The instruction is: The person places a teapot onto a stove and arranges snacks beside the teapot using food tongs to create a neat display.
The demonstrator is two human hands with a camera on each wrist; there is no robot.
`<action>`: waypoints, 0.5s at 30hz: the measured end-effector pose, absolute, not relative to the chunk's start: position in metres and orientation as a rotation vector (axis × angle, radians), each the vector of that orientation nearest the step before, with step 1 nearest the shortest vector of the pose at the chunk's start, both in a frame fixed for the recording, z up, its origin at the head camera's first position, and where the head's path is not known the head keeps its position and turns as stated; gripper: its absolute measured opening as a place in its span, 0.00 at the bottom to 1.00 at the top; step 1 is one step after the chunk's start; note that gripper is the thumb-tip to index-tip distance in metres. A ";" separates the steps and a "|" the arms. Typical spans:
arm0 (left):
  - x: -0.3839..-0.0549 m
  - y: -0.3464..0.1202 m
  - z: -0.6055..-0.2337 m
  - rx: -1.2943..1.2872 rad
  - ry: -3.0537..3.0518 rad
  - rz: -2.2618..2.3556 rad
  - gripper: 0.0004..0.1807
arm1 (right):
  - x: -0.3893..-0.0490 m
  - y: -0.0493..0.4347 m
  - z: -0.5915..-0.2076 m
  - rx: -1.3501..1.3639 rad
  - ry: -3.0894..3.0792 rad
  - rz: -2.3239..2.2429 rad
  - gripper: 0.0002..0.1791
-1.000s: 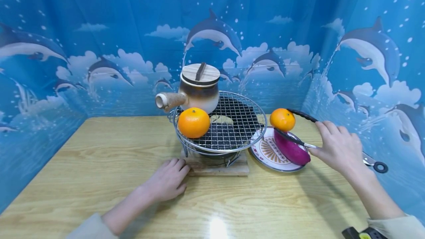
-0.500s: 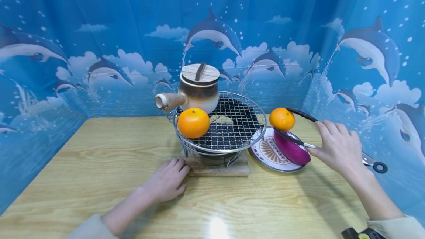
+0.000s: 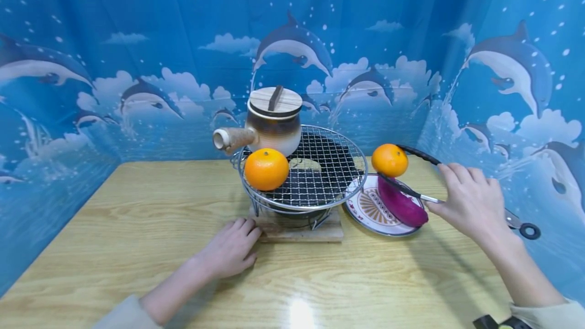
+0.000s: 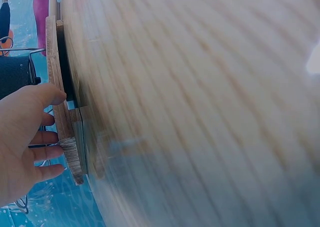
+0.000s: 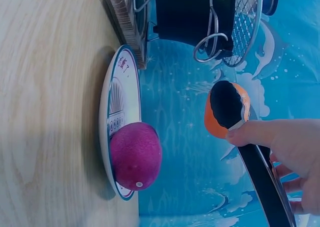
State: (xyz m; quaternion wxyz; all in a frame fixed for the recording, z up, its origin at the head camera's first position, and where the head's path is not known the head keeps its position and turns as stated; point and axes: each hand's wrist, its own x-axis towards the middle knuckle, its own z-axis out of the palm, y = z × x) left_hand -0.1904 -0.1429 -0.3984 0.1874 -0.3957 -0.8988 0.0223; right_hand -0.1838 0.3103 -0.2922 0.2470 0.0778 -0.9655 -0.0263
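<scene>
My right hand [image 3: 473, 202] grips a pair of black-tipped tongs [image 5: 262, 179], thumb on one arm and fingers on the other. Between the tong tips a small orange [image 3: 389, 160] is held in the air above the plate [image 3: 358, 212]. A purple sweet potato [image 3: 402, 204] lies on that patterned plate, below the orange. My left hand [image 3: 230, 249] rests at the left front corner of the wooden board [image 3: 301, 232], its loosely bent fingers touching the edge. Over the board stands a stove with a round wire grill [image 3: 333, 182], bearing a larger orange [image 3: 267, 169] at its front left.
A clay pot [image 3: 274, 131] with a wooden lid and a side handle pointing left stands at the back left of the grill. The wooden table [image 3: 151, 212] spreads around the board. Behind and to the right hangs a blue dolphin curtain [image 3: 183, 24].
My right hand has shifted slightly up and to the right, raising the tongs and small orange a little. The left hand, stove, pot and plate have stayed in place.
</scene>
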 end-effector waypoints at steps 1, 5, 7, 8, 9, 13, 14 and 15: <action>-0.190 -0.143 -0.398 -1.114 -2.529 0.064 0.22 | -0.183 0.310 -0.291 0.210 -2.630 -0.071 0.44; -0.191 -0.143 -0.398 -1.115 -2.525 0.065 0.22 | -0.181 0.310 -0.288 0.210 -2.615 -0.078 0.45; -0.191 -0.143 -0.398 -1.115 -2.526 0.062 0.21 | -0.180 0.311 -0.287 0.209 -2.614 -0.083 0.45; -0.191 -0.143 -0.398 -1.115 -2.526 0.060 0.21 | -0.180 0.311 -0.286 0.207 -2.616 -0.085 0.45; -0.190 -0.143 -0.398 -1.115 -2.526 0.059 0.21 | -0.179 0.311 -0.286 0.203 -2.619 -0.087 0.45; -0.190 -0.142 -0.398 -1.115 -2.524 0.057 0.21 | -0.177 0.311 -0.283 0.201 -2.621 -0.094 0.46; -0.190 -0.142 -0.398 -1.115 -2.523 0.057 0.21 | -0.176 0.311 -0.282 0.202 -2.619 -0.097 0.46; -0.190 -0.142 -0.398 -1.115 -2.523 0.057 0.21 | -0.176 0.311 -0.281 0.202 -2.617 -0.102 0.46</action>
